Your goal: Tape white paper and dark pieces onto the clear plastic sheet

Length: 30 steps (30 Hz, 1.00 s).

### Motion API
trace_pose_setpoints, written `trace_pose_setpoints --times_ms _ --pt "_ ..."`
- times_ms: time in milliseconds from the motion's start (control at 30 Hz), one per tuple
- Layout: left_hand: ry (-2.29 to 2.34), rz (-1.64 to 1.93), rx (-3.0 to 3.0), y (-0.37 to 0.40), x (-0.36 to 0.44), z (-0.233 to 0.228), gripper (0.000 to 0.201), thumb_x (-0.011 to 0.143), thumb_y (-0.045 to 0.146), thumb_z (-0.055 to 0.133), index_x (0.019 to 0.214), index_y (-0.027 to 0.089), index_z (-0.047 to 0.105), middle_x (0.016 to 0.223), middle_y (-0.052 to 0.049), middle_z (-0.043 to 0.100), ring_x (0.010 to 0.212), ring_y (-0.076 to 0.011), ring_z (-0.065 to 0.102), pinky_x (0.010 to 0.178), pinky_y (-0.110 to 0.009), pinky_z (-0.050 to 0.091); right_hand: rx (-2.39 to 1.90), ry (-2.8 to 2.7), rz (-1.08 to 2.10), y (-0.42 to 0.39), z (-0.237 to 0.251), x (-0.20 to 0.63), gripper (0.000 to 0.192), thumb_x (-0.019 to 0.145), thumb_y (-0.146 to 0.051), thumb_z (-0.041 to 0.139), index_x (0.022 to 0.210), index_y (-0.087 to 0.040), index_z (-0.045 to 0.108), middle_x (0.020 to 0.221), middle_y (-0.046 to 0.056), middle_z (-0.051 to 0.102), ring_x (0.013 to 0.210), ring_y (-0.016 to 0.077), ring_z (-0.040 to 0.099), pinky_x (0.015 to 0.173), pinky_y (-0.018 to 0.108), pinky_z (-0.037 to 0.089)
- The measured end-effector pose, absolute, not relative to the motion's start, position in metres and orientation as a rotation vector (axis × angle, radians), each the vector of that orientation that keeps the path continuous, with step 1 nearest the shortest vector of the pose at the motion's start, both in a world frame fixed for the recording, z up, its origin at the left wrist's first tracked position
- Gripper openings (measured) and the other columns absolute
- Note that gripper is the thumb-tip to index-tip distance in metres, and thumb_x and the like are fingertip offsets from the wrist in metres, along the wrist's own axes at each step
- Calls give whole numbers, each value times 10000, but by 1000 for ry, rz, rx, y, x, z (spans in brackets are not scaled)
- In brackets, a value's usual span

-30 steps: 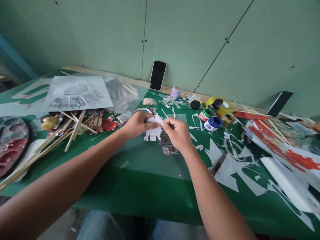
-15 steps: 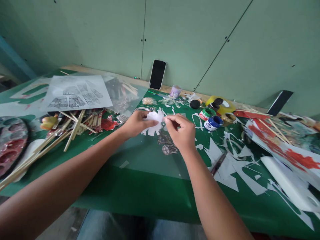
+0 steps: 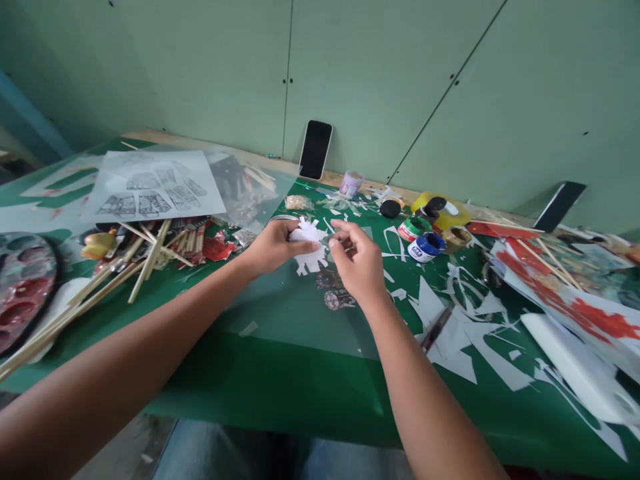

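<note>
Left hand: the left hand [image 3: 273,248] is curled around the near-left edge of a small white paper cut-out with jagged, tabbed edges [image 3: 307,235], thumb on top, holding it just above the bench.
Cut-out look: thin, plain white paper, lobed along the top, with short square tabs sticking out below; part of it is hidden by the left hand's fingers.
Cut-out place: between the two hands, over a clear plastic sheet [image 3: 300,313] at the middle of the bench.
Cut-out axis: it lies nearly flat, its longer side running roughly left to right; the tabs point toward the person. Which end is its head cannot be told.
Right hand: the right hand [image 3: 361,265] sits just right of the cut-out, fingers narrow and bent, thumb and forefinger close together at its right edge; whether they pinch the paper cannot be told.
Bench, left: a round paint palette with red and dark wells [image 3: 23,287], a heap of bamboo sticks [image 3: 145,257], and a printed sheet of grey drawings [image 3: 155,187].
Bench, surface: a green cutting mat [image 3: 280,393] strewn with white paper scraps [image 3: 465,333].
Bench, right: small paint jars with green and blue lids [image 3: 423,239], a yellow tape roll [image 3: 443,212], and red-painted paper [image 3: 575,300].
Room: a black smartphone [image 3: 316,150] leans on a pale green panelled wall [image 3: 390,80] behind the bench.
</note>
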<state>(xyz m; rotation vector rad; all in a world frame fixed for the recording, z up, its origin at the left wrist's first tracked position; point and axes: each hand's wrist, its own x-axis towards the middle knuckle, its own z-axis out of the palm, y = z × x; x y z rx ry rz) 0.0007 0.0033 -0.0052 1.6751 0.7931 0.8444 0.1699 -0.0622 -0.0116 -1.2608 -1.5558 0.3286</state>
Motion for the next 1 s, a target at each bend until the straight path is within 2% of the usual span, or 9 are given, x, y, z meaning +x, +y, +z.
trace_pose_setpoints --times_ms 67,167,233,700,1000 --pt "817 836 1688 5 1 -7 346 642 416 787 739 113 652 681 -32 644 613 -141 587 560 -242 451 -1215 -1519 277 -63 -11 169 250 853 -277 529 1072 -199 620 806 22 639 618 119 520 550 249 448" --pt "866 826 1717 6 0 -7 312 649 392 780 725 115 660 649 -21 626 587 -127 565 532 -228 423 -1145 -1552 127 -65 -9 168 128 861 -274 542 899 -200 640 744 11 608 590 113 495 557 255 438" --pt "876 812 1723 6 0 -7 290 650 373 774 722 113 666 629 -15 615 569 -118 550 517 -221 403 -1125 -1627 71 -67 -8 168 146 878 -264 530 836 -201 656 734 16 611 570 111 483 553 263 424" --pt "878 768 1813 3 -1 -3 255 689 365 705 681 114 659 582 -18 613 521 -111 536 480 -222 390 -1246 -1680 220 -61 -13 173 198 873 -279 548 804 -199 716 779 42 684 654 143 589 593 267 441" --pt "882 771 1884 0 -2 2 243 690 363 703 668 123 676 580 -16 623 528 -116 548 470 -214 392 -1261 -1704 330 -63 -10 176 200 851 -300 555 754 -201 699 728 34 667 621 144 564 573 273 425"
